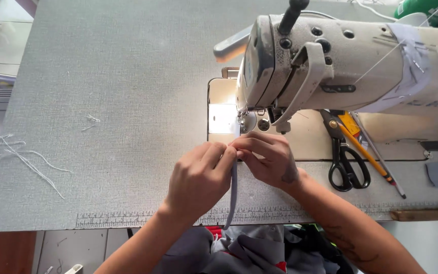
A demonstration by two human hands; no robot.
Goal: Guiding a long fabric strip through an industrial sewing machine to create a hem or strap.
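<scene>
A narrow grey fabric strip [232, 195] runs from my fingertips down over the table's front edge. My left hand [198, 180] pinches its upper end from the left. My right hand [269, 160] pinches the same end from the right, fingertips touching those of the left. Both hands sit just in front of the needle area [243, 121] of a worn off-white sewing machine [340, 66], whose lamp lights the bed plate [221, 119].
Black scissors [344, 160] and a yellow-handled tool [366, 149] lie on the machine bed to the right. Loose white threads [26, 160] are scattered at the table's left. A printed ruler [128, 219] lines the grey table's front edge. Grey and red cloth [249, 251] is bunched in my lap.
</scene>
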